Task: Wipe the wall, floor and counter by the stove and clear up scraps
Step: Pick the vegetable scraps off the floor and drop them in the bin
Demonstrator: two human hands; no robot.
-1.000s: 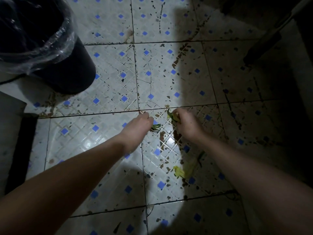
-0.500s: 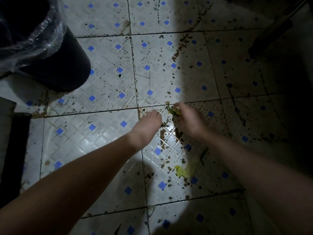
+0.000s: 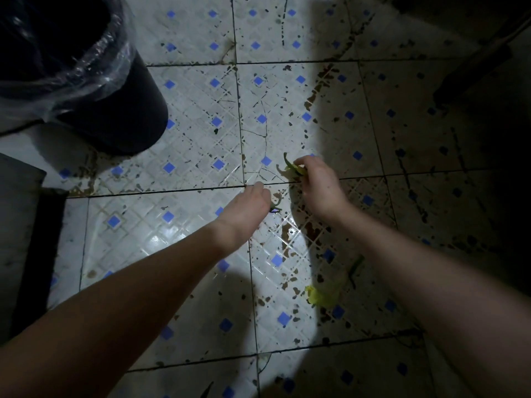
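Scraps (image 3: 293,168) sit pinched in right hand (image 3: 320,188) and left hand (image 3: 250,206); collect yellow leaf (image 3: 319,295) beside right forearm next.

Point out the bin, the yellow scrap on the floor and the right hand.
bin (image 3: 123,116), head view, dark side wall.
yellow scrap (image 3: 319,297), head view, its middle.
right hand (image 3: 319,189), head view, back of hand.

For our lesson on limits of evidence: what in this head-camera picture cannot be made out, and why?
Head view only.
- Bin inside: dark, cut off by the top edge.
- Left hand fingertips: curled under, so its hold on the green scrap is hidden.
- Dark object top right: lost in shadow.
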